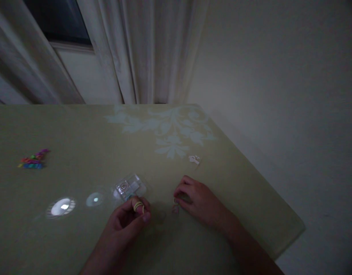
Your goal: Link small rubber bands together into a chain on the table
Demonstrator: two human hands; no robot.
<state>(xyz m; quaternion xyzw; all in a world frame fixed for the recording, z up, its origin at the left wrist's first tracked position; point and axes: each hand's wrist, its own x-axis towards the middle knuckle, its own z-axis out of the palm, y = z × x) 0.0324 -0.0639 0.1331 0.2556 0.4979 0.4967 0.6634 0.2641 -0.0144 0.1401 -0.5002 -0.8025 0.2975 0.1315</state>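
A thin yellow cord (pixel 138 206) is looped several times around a fingertip of my left hand (pixel 124 225), whose thumb and fingers are closed on it. Just beyond those fingers lies a clear plastic box (pixel 133 186) with small metal-looking pieces inside. My right hand (pixel 197 198) is to the right, its thumb and forefinger pinched on a small pale loop (pixel 175 201). Below the loop is a small pinkish piece (pixel 175 209), too dim to name; I cannot tell whether the two are joined.
Small white pieces (pixel 194 159) lie beyond my right hand. A pile of multicoloured small pieces (pixel 34 160) sits at the far left of the table (pixel 78 133). Bright light reflections show on the tabletop at left. A wall (pixel 279 95) runs along the right, curtains (pixel 153 53) behind.
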